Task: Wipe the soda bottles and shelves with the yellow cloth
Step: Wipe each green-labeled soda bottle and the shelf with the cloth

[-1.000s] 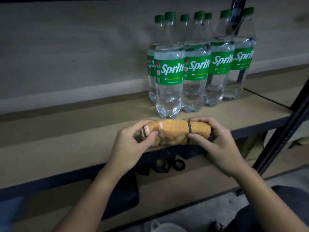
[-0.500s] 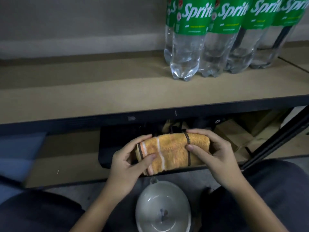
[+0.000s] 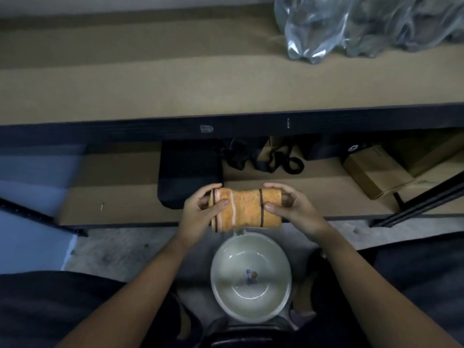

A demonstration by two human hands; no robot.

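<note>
Yellow cloth [image 3: 247, 209], terry, rolled cylinder

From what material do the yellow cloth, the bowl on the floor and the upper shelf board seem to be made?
Yellow cloth: terry towelling, probably cotton; nubby matte pile, woven stripes.
Bowl: glazed ceramic or perhaps enamel; pale glossy surface with ring-shaped glints.
Upper shelf board: likely fibreboard or particleboard; flat matte tan without grain, edged by a dark rail, probably metal.

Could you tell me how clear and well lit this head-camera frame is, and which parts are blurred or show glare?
In the head view, lighting is dim and uneven; the soda bottles at top right are smeared by motion blur; the yellow cloth, held by left hand and right hand, is fairly sharp; the bowl shows soft ring glare; the shelf edges bow slightly.
</note>
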